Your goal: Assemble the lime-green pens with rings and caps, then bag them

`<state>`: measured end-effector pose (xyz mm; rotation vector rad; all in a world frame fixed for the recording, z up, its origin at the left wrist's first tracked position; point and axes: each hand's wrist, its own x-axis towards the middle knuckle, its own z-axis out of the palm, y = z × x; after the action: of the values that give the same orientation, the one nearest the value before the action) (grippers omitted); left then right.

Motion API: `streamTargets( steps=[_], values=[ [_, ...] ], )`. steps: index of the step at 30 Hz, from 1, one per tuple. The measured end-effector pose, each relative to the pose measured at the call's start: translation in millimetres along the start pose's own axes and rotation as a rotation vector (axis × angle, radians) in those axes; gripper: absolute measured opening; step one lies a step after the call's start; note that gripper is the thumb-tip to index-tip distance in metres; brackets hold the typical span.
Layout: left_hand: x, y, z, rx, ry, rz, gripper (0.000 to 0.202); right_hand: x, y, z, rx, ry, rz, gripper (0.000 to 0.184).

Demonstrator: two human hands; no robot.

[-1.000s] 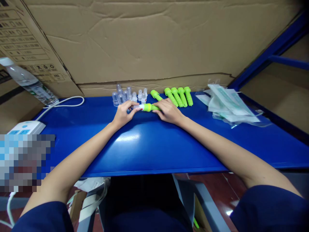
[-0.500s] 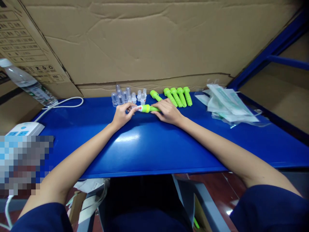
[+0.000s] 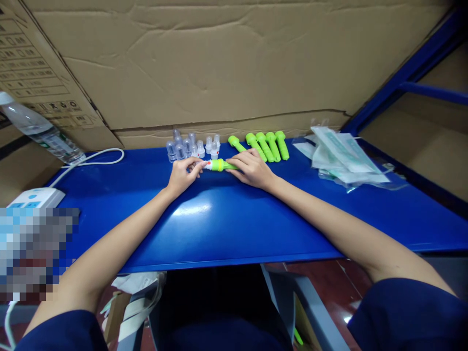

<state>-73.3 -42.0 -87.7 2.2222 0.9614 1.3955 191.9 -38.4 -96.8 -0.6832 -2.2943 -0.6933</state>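
Between my two hands, just above the blue table, a small lime-green flashlight lies almost level, its white end with a red spot pointing left. My left hand pinches that white end with thumb and fingers. Wrapped round the narrow green body on the other side is my right hand, which hides part of it. Just beyond my left hand stand several clear plastic caps and smaller clear-topped pieces with white bases. Behind my right hand lie several similar green flashlights, and one more green flashlight slants apart from them.
Packets of masks in clear plastic lie on the table's right. A water bottle, a white cable and a power strip are at the left. A cardboard sheet closes off the back.
Both hands keep their hold on the flashlight. The whole view has shifted slightly, and the fingers of my left hand have moved a little at the white end.
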Motion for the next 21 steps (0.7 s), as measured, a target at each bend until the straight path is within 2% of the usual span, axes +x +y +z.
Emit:
streamTargets(
  steps=[4,12,21],
  values=[
    [0,-2,2.6,-0.008,-0.007,0.010,0.028,-2,2,1,-0.012,-0.057,0.026,0.031],
    [0,-5,7.1,0.001,0.016,0.025,0.027,1,-2,2,0.057,-0.059,-0.017,0.044],
    [-1,-9,13.3,-0.219,0.098,-0.052,0.039,14,-19,-7,0.224,-0.177,0.030,0.063]
  ],
)
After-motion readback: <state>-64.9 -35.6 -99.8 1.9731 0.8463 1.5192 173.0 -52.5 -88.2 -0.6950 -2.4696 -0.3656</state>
